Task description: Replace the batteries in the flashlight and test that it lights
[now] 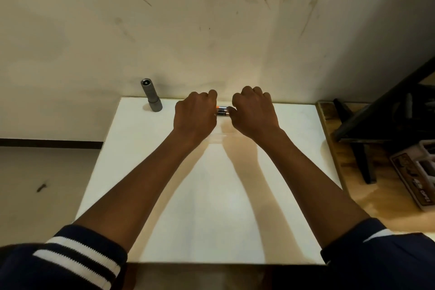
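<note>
A grey flashlight (151, 96) stands on end at the far left corner of the white table (211, 195), lens end down, apart from both hands. Black batteries with an orange band (222, 110) lie sideways near the table's far edge, showing only in the gap between my hands. My left hand (195, 113) is curled around their left end and my right hand (254, 110) around their right end, knuckles up. How many batteries there are is hidden by my fingers.
A scuffed cream wall rises right behind the table. To the right is a wooden surface (353, 183) with a black stand (376, 125) and a printed box (416, 172). The floor lies to the left of the table.
</note>
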